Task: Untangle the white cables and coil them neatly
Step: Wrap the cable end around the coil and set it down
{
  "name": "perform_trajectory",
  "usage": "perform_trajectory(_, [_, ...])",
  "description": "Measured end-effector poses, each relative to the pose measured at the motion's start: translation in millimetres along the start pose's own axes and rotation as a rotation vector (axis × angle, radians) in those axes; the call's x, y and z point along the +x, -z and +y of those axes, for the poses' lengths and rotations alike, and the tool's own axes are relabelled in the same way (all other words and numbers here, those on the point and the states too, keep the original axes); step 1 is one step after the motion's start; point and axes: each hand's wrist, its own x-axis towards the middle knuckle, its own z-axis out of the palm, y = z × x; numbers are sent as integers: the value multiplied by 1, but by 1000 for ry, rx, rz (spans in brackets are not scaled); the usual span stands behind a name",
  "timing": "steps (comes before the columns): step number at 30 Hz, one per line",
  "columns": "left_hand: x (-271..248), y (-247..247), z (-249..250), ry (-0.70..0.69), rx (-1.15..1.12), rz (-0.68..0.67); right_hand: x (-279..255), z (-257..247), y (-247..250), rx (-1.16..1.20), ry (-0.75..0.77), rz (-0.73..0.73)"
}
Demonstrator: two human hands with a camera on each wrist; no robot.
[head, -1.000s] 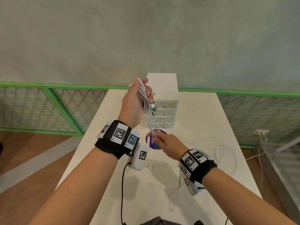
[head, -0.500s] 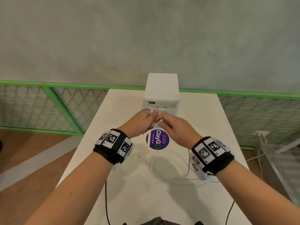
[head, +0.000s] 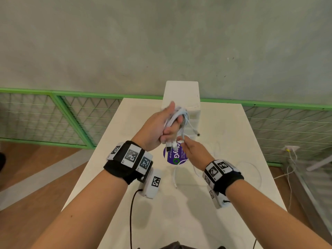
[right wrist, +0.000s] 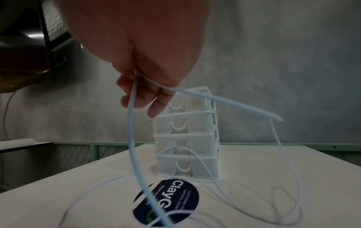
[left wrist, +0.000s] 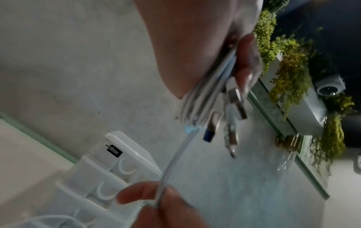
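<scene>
My left hand (head: 162, 125) is raised above the table and grips a bundle of coiled white cables (head: 177, 116), with several plug ends (left wrist: 233, 108) hanging out below the fist. Just below it, my right hand (head: 193, 150) pinches a single white cable strand (right wrist: 131, 123) that runs up into the bundle and down to loose loops (head: 251, 169) lying on the white table (head: 111, 159). In the left wrist view the strand (left wrist: 175, 157) stretches taut between the two hands.
A white stack of small drawers (head: 186, 97) stands at the far middle of the table. A round purple sticker (head: 175, 156) lies in front of it. Green-framed mesh railing (head: 71, 114) borders the table's far and left sides. A black cord (head: 132, 212) hangs from my left wrist device.
Both hands were together low by the drawers half a second ago. Now the left hand has lifted with the bundle, and the right hand has drawn a strand down and away.
</scene>
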Motion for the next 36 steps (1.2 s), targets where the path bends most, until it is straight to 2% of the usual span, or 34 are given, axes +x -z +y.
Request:
perform_trajectory(3, [8, -1, 5, -93, -240, 65, -3, -8, -10, 32, -22, -62])
perform_trajectory(9, [10, 9, 16, -255, -477, 169, -23, -10, -25, 45, -4, -170])
perform_trajectory(12, [11, 23, 29, -359, -455, 239, -41, 1, -36, -8, 44, -242])
perform_trajectory(15, [11, 35, 30, -384, -269, 356, -50, 0, -34, -39, 139, -164])
perform_trajectory(18, [11, 36, 17, -348, 169, 426, -50, -12, -20, -66, 323, -22])
perform_trajectory(20, [11, 35, 6, -319, 390, 386, -46, -19, -9, 11, 417, 79])
perform_trajectory(23, [7, 32, -4, -256, 599, 305, -38, -31, 13, 130, 484, 228])
perform_trajectory(28, [-2, 16, -19, 18, 577, 163, -19, -43, 38, 149, 542, 429])
perform_trajectory(30, [-5, 11, -24, 56, 525, 90, -8, -38, 44, 147, 474, 467])
perform_trajectory(33, [-8, -2, -28, 86, 448, 34, 5, -25, 47, 161, 355, 446])
perform_trajectory(36, [-8, -7, -29, 115, 350, 54, 10, -19, 42, 118, 373, 454])
